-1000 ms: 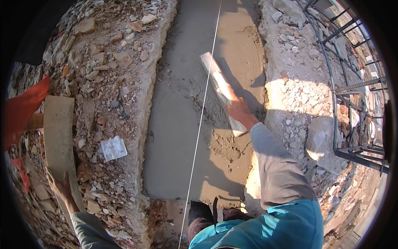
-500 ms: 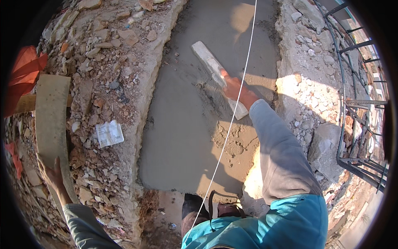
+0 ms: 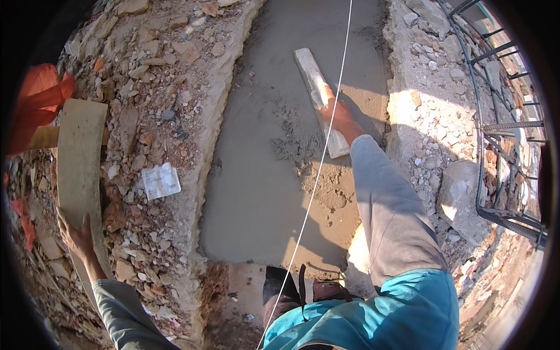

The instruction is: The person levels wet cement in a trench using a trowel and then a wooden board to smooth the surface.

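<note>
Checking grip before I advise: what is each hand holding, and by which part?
The right hand holds the pale board from above, near its middle. The left hand lies on the long plank; whether it grips cannot be told.

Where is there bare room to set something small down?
Barest: smooth, wet-looking concrete between the left rubble bank and white string, on the near side of the float. Crowded: around the right hand; that bank, with stones, board and packet; the stony right bank and rebar cage.

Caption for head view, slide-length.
Right hand gripping a pale float on grey concrete, left hand on a plank over rubble.
</note>
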The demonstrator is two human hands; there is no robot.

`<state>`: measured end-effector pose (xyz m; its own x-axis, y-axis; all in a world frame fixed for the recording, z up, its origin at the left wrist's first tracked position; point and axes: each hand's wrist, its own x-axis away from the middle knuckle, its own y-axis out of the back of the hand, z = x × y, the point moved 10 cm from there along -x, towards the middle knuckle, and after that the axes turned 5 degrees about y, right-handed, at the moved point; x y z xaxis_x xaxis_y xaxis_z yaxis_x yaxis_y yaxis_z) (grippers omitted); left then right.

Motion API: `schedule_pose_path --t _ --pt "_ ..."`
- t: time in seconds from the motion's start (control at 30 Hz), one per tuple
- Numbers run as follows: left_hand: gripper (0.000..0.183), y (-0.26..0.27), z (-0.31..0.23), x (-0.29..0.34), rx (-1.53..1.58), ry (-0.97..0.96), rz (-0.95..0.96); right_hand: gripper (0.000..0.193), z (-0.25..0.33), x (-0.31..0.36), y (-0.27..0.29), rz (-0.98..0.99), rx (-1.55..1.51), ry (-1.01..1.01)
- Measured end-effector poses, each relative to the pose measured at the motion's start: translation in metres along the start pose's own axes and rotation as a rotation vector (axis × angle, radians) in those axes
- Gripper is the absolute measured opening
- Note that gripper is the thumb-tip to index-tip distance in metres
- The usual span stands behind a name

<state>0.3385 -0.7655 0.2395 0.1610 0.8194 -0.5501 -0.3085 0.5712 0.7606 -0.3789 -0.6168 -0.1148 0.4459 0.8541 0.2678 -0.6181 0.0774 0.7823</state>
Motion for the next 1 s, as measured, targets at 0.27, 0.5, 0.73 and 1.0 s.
schedule_pose_path --t 0.27,0.5,0.73,1.0 --pt "0.089 -0.006 0.022 0.007 -0.072 0.010 0.025 0.076 0.058 0.086 -0.075 0.549 0.061 0.110" --pt "0.088 -0.004 0.020 0.009 -0.043 -0.006 0.022 0.073 -0.009 0.087 -0.014 -0.009 -0.063 0.105" --pt "0.087 -0.003 0.015 0.004 -0.063 -0.003 -0.020 0.076 -0.039 0.043 -0.015 -0.021 -0.094 -0.089" --pt "0.088 0.002 0.008 0.002 -0.061 0.004 0.044 0.078 -0.026 0.144 -0.019 -0.128 -0.325 0.058"
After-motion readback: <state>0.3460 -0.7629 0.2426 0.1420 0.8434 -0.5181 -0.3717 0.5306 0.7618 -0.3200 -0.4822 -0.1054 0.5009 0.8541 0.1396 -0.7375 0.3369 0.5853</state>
